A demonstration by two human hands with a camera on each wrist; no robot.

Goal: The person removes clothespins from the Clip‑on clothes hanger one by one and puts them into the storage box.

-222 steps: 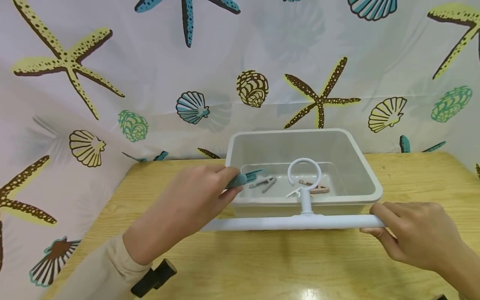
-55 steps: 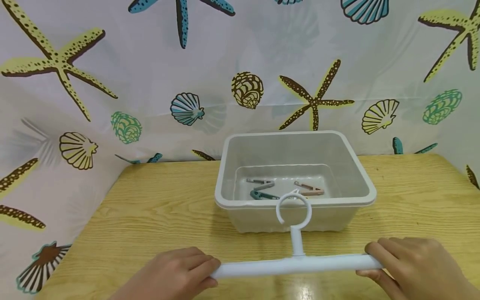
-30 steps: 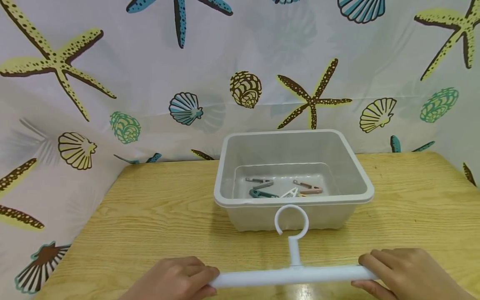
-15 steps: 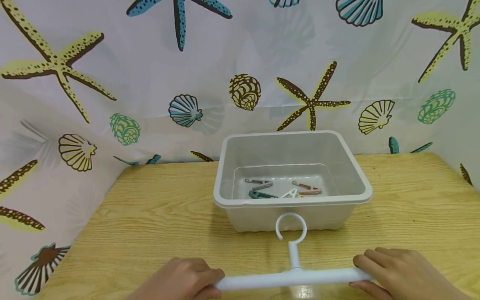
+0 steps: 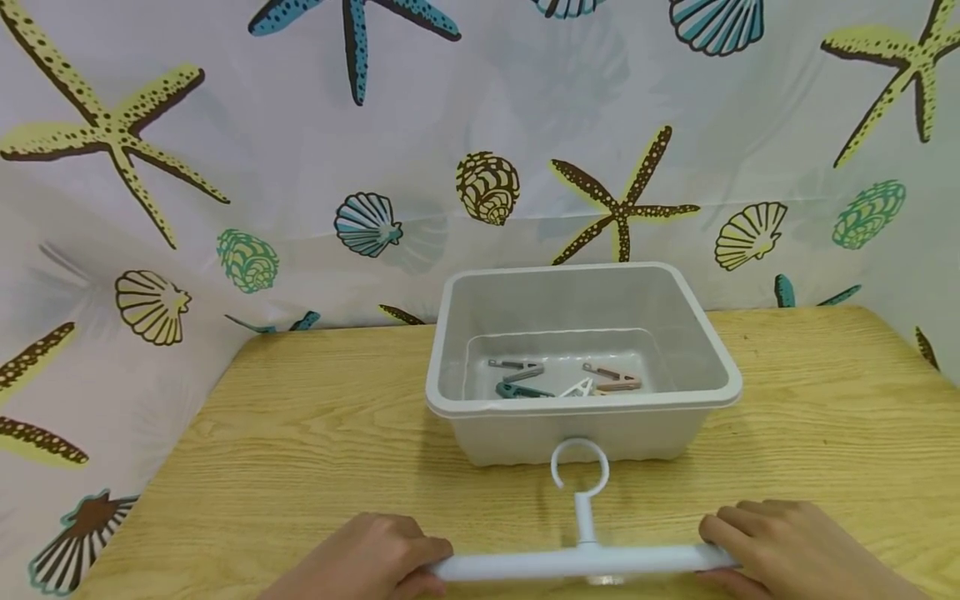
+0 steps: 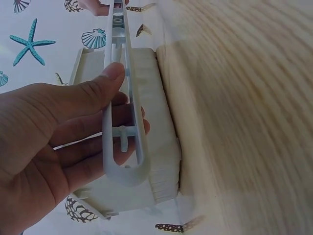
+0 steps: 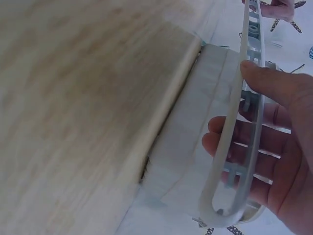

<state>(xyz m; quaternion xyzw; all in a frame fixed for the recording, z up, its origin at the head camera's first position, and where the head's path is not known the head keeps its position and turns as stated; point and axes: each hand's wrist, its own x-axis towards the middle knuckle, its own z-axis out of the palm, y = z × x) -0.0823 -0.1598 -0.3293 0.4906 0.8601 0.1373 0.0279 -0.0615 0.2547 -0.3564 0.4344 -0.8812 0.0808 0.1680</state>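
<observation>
Both hands hold a white plastic clip hanger (image 5: 525,566) level in front of the bin, its ring-shaped hook pointing up and away. My left hand (image 5: 375,557) grips the bar's left end, and my right hand (image 5: 780,546) grips the right end. In the left wrist view the thumb of the left hand (image 6: 73,127) presses one side of the hollow bar, with fingers behind it. The right wrist view shows the right hand (image 7: 279,142) holding its end likewise. Inside the grey bin (image 5: 585,406) lie a green clip (image 5: 517,390), a grey clip, a pink clip and a white clip.
The bin stands on a wood-grain table (image 5: 300,417), just beyond the hanger's hook. A whitish curtain (image 5: 300,150) printed with starfish and shells hangs behind the table and along its sides.
Earlier my left hand held the green clip over the bin; that clip now lies inside and the left hand grips the bar. The hanger has come back toward me, away from the bin, and lower.
</observation>
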